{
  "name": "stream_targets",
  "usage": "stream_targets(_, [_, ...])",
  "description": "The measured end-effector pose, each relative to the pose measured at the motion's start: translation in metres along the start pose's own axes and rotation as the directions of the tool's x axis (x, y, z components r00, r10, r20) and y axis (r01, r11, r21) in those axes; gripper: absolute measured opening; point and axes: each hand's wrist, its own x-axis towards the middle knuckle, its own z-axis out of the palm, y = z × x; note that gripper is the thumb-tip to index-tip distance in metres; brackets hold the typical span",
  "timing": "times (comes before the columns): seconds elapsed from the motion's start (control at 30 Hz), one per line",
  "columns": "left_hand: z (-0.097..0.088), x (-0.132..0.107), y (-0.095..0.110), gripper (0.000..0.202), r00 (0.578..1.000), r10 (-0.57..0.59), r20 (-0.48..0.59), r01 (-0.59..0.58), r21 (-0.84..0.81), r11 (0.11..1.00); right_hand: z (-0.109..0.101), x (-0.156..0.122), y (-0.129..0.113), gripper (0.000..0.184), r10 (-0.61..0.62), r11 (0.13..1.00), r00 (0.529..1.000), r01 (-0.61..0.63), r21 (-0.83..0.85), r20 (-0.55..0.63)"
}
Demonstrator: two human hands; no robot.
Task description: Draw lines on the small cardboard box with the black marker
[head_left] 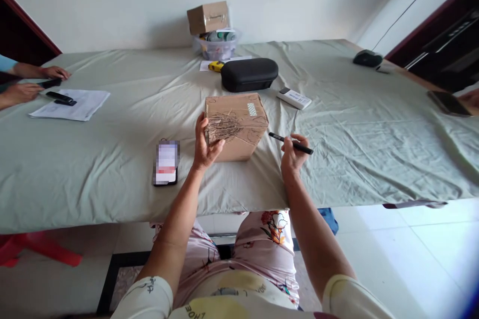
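Gripping only the near-left corner of the scribbled brown cardboard box (236,124), the left hand (204,147) could let it swivel if the black marker pen (291,143) pinched in the right hand (294,155) pushes against it.

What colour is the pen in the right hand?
Black pen, held by the right hand; head view.

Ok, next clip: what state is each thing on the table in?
Cardboard box: closed, scribbled on, gripped at its corner by the left hand.
Pen: held in the right hand, off the box.
Phone: flat, screen lit.
Black case: shut.
Far box: closed, atop the plastic tub.
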Motion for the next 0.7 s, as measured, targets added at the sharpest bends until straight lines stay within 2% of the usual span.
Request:
stream_targets(0.1, [0.000, -0.002, -0.003, 0.091, 1.000, 0.000, 0.007, 0.000, -0.008, 1.000, -0.004, -0.017, -0.025, 0.037, 0.069, 0.959, 0.998, -0.063, 0.277, -0.011])
stream_targets(0.2, [-0.003, -0.007, -0.007, 0.092, 1.000, -0.024, 0.007, 0.024, -0.018, 1.000, -0.010, -0.042, -0.056, 0.030, 0.095, 0.837, 0.994, -0.104, 0.536, 0.045])
stream_targets(0.27, [-0.006, -0.009, -0.009, 0.096, 0.998, -0.052, 0.020, 0.052, -0.025, 0.998, -0.012, -0.056, -0.074, 0.027, 0.093, 0.763, 0.987, -0.153, 0.628, 0.128])
stream_targets(0.37, [-0.009, -0.007, -0.008, 0.098, 0.999, -0.028, 0.026, 0.029, -0.047, 0.998, -0.011, -0.070, -0.092, 0.028, 0.100, 0.709, 0.973, -0.217, 0.671, 0.209])
stream_targets(0.47, [-0.009, -0.007, -0.002, 0.098, 1.000, -0.016, 0.022, 0.016, -0.033, 0.999, -0.009, -0.079, -0.101, 0.029, 0.112, 0.697, 0.959, -0.263, 0.667, 0.260])
stream_targets(0.6, [-0.006, -0.011, 0.005, 0.104, 0.997, -0.068, 0.024, 0.068, 0.014, 0.998, -0.007, -0.091, -0.107, 0.028, 0.067, 0.729, 0.942, -0.271, 0.629, 0.329])
stream_targets(0.7, [-0.003, -0.012, 0.006, 0.106, 0.996, -0.083, 0.027, 0.083, -0.010, 0.997, -0.004, -0.101, -0.107, 0.030, 0.003, 0.790, 0.927, -0.231, 0.568, 0.374])
